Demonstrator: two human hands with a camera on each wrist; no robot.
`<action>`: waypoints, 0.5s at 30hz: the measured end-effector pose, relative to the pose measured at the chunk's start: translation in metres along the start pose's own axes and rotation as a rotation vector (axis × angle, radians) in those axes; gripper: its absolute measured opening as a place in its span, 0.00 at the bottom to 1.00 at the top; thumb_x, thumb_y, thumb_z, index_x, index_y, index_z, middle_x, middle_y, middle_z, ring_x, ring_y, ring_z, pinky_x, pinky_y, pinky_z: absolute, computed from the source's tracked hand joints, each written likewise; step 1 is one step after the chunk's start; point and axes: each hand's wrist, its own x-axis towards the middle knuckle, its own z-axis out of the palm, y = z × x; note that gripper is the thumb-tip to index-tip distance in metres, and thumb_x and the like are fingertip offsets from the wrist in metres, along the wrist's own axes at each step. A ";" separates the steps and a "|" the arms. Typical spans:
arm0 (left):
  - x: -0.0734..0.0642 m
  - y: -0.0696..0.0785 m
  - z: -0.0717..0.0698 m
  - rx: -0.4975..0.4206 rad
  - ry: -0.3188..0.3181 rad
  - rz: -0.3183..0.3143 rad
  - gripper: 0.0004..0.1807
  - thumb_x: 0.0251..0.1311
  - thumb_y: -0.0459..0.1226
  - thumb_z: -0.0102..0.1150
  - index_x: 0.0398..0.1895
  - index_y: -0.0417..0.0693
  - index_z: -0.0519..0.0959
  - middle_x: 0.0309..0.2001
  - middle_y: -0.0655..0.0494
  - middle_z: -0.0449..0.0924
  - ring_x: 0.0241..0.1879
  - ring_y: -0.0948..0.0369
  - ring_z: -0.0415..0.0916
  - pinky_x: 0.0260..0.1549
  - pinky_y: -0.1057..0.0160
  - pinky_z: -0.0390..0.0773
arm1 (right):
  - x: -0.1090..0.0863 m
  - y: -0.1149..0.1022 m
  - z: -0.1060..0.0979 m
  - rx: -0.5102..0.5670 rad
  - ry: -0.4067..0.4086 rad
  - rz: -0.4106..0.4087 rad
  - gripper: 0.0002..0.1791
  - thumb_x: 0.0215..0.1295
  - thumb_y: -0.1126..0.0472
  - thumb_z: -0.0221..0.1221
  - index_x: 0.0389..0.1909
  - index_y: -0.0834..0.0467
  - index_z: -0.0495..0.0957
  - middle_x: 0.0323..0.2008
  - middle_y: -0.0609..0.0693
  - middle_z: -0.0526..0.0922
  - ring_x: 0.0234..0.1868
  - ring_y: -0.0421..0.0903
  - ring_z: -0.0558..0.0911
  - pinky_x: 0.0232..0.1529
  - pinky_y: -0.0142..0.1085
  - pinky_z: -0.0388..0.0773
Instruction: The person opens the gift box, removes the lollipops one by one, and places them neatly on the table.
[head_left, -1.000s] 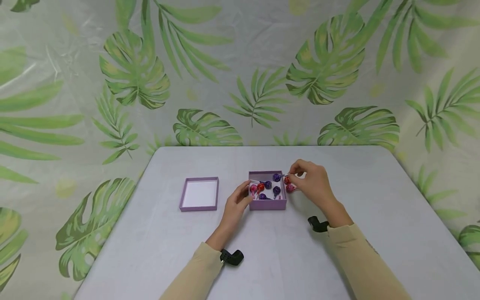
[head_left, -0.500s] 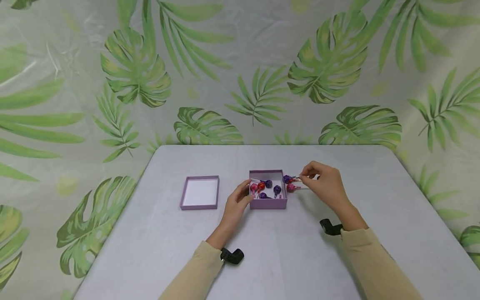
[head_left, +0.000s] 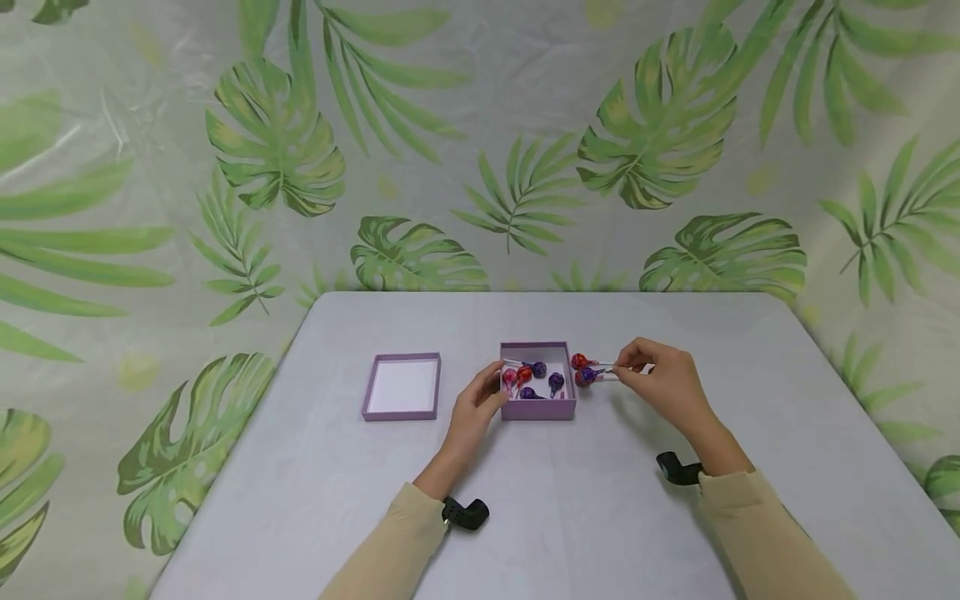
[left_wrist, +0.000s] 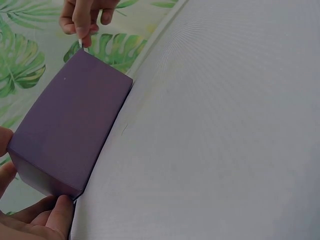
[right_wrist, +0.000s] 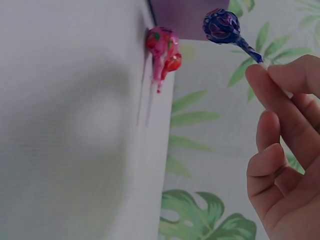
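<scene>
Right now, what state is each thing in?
Box: open, upright
Lid: off, hollow side up
Boxed lollipops: lying loose
Held purple lollipop: wrapped, clear of table
Outer red lollipop: wrapped, lying on table
Outer pink lollipop: wrapped, lying on table
Left hand: gripping box
Right hand: pinching purple lollipop

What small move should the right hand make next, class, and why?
Probably lower the purple lollipop to the table, beside the red lollipop and pink lollipop. The right hand pinches it by the stick end, outside the box, and the right wrist view shows it raised, while the other two lie on the table.
</scene>
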 end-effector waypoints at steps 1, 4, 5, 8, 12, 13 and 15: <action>0.000 0.000 0.000 -0.003 0.000 -0.002 0.29 0.71 0.28 0.53 0.74 0.40 0.64 0.72 0.34 0.62 0.72 0.42 0.59 0.68 0.52 0.64 | -0.001 0.002 0.001 -0.003 -0.011 0.008 0.07 0.60 0.61 0.70 0.30 0.48 0.81 0.28 0.41 0.86 0.34 0.45 0.79 0.37 0.42 0.71; -0.002 0.001 0.001 -0.012 -0.002 -0.009 0.29 0.71 0.29 0.53 0.74 0.40 0.64 0.72 0.34 0.62 0.72 0.42 0.59 0.68 0.52 0.64 | -0.003 0.006 0.003 -0.014 -0.038 0.022 0.07 0.60 0.60 0.70 0.30 0.48 0.81 0.28 0.40 0.86 0.35 0.44 0.79 0.36 0.42 0.72; -0.002 0.002 0.001 -0.013 -0.003 -0.011 0.29 0.71 0.29 0.53 0.74 0.41 0.64 0.72 0.34 0.62 0.72 0.42 0.59 0.68 0.52 0.64 | -0.003 0.007 0.004 -0.018 -0.046 0.023 0.06 0.61 0.60 0.70 0.31 0.48 0.81 0.28 0.40 0.86 0.35 0.44 0.79 0.35 0.41 0.72; -0.001 0.000 0.001 -0.004 -0.006 -0.011 0.29 0.71 0.29 0.53 0.75 0.41 0.64 0.72 0.34 0.62 0.72 0.42 0.59 0.67 0.52 0.65 | -0.003 0.010 0.006 -0.028 -0.066 0.033 0.06 0.60 0.61 0.69 0.31 0.48 0.81 0.29 0.41 0.85 0.35 0.45 0.80 0.33 0.41 0.72; 0.003 -0.008 0.000 0.004 -0.002 -0.003 0.29 0.72 0.29 0.53 0.75 0.41 0.64 0.72 0.34 0.62 0.72 0.42 0.59 0.67 0.52 0.66 | -0.003 0.014 0.011 -0.011 -0.100 0.057 0.05 0.59 0.61 0.69 0.31 0.50 0.82 0.28 0.42 0.84 0.35 0.45 0.80 0.32 0.40 0.72; 0.004 -0.012 0.000 0.003 0.001 -0.002 0.29 0.72 0.29 0.53 0.75 0.41 0.64 0.72 0.34 0.62 0.72 0.43 0.59 0.67 0.51 0.65 | -0.003 0.015 0.012 -0.003 -0.107 0.059 0.06 0.59 0.61 0.70 0.30 0.49 0.82 0.28 0.42 0.84 0.35 0.45 0.80 0.33 0.40 0.72; 0.007 -0.019 -0.001 0.008 0.008 0.001 0.29 0.72 0.30 0.53 0.75 0.43 0.64 0.72 0.36 0.63 0.72 0.44 0.60 0.67 0.51 0.65 | -0.002 0.018 0.015 0.006 -0.119 0.056 0.06 0.59 0.61 0.70 0.30 0.49 0.82 0.28 0.42 0.85 0.34 0.45 0.80 0.33 0.40 0.72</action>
